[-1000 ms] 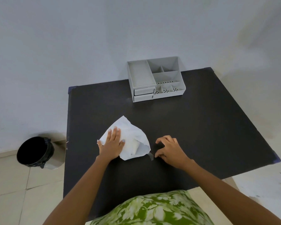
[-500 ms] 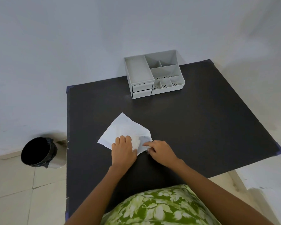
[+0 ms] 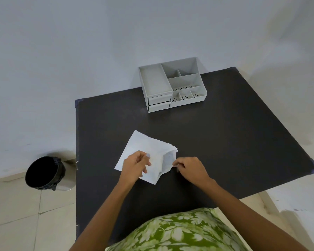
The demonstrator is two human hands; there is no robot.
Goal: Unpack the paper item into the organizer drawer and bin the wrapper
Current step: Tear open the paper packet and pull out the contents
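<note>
My left hand (image 3: pixel 136 164) has gone from pressing flat to pinching the wrapper (image 3: pixel 149 156), my right hand (image 3: pixel 188 166) now pinching its torn edge, so I reckon opening has begun.

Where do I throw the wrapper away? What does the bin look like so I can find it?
Find the big black table. Look down at the pale tiled floor by its left edge, next to the wall. There stands the bin: a small round can lined with a black bag, its mouth open and dark inside. It is the only thing on the floor there, and the only round thing around.
</note>
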